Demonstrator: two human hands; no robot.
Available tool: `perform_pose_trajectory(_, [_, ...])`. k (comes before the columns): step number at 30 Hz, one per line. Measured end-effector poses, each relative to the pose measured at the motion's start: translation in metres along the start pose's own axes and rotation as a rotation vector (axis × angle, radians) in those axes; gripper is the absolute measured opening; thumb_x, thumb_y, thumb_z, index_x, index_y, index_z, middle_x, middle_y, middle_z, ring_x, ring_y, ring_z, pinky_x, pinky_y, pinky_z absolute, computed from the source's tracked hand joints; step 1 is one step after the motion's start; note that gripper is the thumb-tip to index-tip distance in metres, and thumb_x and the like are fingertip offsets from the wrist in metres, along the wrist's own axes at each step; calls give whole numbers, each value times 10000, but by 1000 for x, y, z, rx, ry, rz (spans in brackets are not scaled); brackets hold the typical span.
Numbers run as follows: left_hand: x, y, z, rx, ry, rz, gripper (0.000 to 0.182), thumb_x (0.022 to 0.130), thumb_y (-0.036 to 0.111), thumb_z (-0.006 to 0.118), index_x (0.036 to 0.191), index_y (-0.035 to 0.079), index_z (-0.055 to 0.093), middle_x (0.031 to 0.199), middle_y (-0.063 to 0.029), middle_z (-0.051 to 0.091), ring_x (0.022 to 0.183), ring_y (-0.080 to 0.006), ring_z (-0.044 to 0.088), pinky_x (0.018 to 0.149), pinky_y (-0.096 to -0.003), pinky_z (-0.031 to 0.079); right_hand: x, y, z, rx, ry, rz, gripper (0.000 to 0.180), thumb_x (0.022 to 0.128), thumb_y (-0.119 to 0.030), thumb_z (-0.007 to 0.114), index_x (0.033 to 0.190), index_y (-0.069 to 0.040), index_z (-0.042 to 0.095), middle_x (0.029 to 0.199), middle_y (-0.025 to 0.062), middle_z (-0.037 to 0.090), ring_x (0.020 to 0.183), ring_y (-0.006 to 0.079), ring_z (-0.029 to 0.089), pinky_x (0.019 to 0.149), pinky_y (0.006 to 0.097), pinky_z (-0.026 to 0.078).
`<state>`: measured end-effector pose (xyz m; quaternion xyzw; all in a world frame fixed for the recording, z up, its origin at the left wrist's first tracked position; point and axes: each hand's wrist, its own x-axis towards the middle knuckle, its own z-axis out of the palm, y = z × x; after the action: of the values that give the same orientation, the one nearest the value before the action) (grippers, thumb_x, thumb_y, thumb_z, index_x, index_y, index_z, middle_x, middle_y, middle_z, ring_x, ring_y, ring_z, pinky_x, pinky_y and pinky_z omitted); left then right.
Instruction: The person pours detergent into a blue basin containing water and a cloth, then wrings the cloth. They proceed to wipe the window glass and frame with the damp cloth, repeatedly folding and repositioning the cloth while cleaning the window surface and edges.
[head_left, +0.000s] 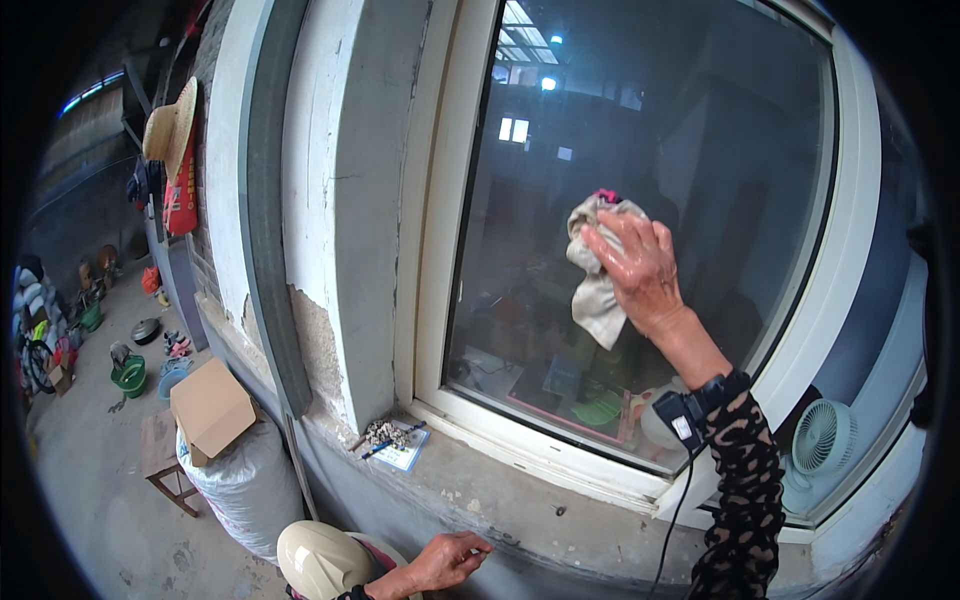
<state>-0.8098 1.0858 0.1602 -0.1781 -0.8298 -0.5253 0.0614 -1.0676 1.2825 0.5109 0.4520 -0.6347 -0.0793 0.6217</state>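
My right hand presses a wet-looking, off-white cloth with a pink patch on its top edge against a window pane. The skin of that hand glistens with moisture, and a black device with a cable is strapped at its wrist. Below, my left hand hangs in front of the wall by the concrete windowsill, empty, its fingers loosely bent. A cream helmet lies just left of it. White framing surrounds the glass, which reflects lights and shows items behind it.
Pens and a speckled bundle lie on a paper card at the sill's left end. A stuffed white sack carries a cardboard box beside a wooden stool. A fan stands at right. A straw hat hangs at left.
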Motion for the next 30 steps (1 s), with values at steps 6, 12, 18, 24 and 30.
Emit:
perform_pose_trajectory(6, [0,-21,-43,-75,80,-171,207,906,37,619,1100,30,693,851,-96,681,720,-166,678,633,-301,537,130,47,58,-292,296,265,464,802,-66,675,1247,-191,644,1350,18,567,1254,217,472,1024,422,343])
perform_pose_trajectory(12, [18,-51,-35,-228,165,-140,215,894,12,606,1098,-4,674,798,-65,675,670,-104,598,581,-285,500,99,-11,111,-176,176,91,508,814,-236,687,1303,-130,600,1420,59,525,1302,240,426,1060,468,293])
perform_pose_trajectory(18, [32,-60,-18,-160,72,-57,273,869,-34,534,1101,-4,674,793,-58,670,685,-114,596,596,-269,502,-61,-105,82,-77,24,-330,330,876,-226,614,1200,-176,646,1391,-13,543,1319,204,442,1092,452,368])
perform_pose_trajectory(24, [27,-68,-40,-420,60,-107,292,868,-35,519,1126,-31,656,789,-45,657,690,-113,592,599,-261,491,-92,10,-9,-217,-101,-197,374,853,-176,648,1214,-274,656,1403,-18,545,1277,169,491,1107,488,359])
perform_pose_trajectory(30, [46,-73,-59,-352,123,-123,290,866,-62,528,1128,-38,650,823,-50,656,715,-114,593,622,-263,492,50,126,-25,-391,295,324,421,834,-71,628,1242,-169,648,1417,108,520,1282,314,442,1066,486,350])
